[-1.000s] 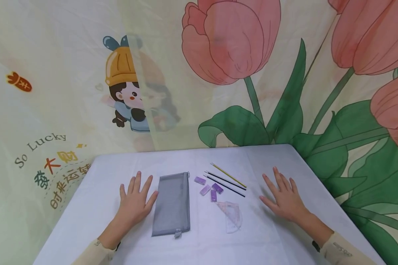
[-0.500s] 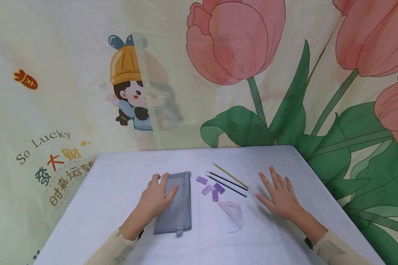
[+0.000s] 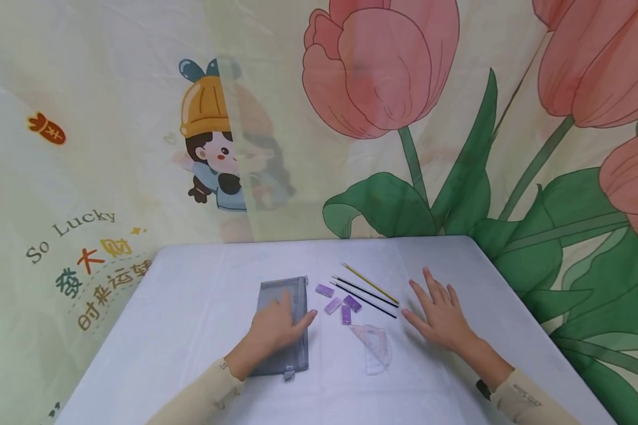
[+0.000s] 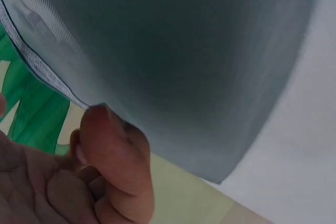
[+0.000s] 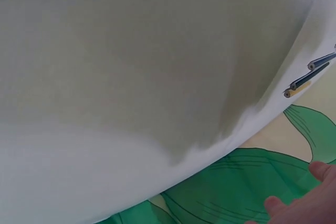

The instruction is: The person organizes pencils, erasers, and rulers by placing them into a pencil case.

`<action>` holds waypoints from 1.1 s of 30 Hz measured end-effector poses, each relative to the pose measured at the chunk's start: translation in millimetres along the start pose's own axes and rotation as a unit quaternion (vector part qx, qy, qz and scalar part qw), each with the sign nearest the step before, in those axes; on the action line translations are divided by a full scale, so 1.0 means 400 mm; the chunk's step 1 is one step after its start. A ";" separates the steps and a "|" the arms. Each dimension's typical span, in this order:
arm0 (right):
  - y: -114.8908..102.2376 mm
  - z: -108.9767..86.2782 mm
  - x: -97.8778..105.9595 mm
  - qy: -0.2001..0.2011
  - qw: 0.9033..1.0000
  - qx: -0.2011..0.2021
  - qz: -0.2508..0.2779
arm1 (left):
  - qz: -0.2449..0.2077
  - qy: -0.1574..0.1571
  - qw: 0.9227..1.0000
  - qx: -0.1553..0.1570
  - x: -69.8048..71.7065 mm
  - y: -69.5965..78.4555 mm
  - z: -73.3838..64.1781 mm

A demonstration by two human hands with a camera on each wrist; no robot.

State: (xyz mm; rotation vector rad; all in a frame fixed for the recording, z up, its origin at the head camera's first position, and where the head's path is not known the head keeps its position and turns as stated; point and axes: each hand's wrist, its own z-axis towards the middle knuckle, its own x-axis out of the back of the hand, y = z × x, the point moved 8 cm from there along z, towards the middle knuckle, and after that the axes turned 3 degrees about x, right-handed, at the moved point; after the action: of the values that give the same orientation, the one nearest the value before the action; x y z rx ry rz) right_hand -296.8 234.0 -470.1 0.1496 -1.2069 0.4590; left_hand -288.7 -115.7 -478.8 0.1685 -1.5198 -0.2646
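Observation:
A grey mesh zip pouch (image 3: 295, 295) lies flat on the white table in the head view. My left hand (image 3: 271, 330) is over it, thumb out past the zipped right edge and index finger extended forward; the other fingers look bent and are partly hidden. In the left wrist view, fingers (image 4: 118, 166) show close to the edge of the pouch (image 4: 173, 66); contact is unclear. My right hand (image 3: 440, 313), fingers spread, hovers right of the pencils and holds nothing. Two dark pencils (image 3: 364, 300) and a yellow pencil (image 3: 369, 282) lie between the hands.
Several purple erasers (image 3: 332, 305) are scattered between the pouch and the pencils. Closer to me lie a clear set square and protractor (image 3: 376, 349), overlapping. The white table (image 3: 202, 277) ends at a tulip-printed cloth (image 3: 383, 206).
My left hand has moved right from beside the pouch to over it, and its spread fingers have partly bent. My right hand has shifted slightly left. The objects have not visibly moved.

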 end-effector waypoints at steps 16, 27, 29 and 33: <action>-0.012 0.032 -0.006 0.038 0.999 0.008 0.002 | -0.040 -0.100 0.994 0.001 -0.069 0.011 0.016; -0.021 0.074 0.000 0.017 0.999 -0.002 0.037 | -0.204 -0.190 0.960 -0.003 -0.074 -0.020 0.026; -0.019 0.089 0.002 0.003 0.998 -0.017 0.054 | -0.230 -0.199 0.953 -0.011 -0.069 -0.022 0.025; -0.008 0.125 -0.002 -0.050 0.990 -0.071 0.107 | -0.248 -0.190 0.949 -0.034 -0.054 -0.023 0.029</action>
State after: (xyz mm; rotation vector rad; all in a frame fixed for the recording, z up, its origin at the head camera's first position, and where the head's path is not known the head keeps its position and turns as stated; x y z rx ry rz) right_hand -339.0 213.3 -452.5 -0.0806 -1.3554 0.5564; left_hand -301.5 -118.2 -501.4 0.4683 -1.8317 -0.7870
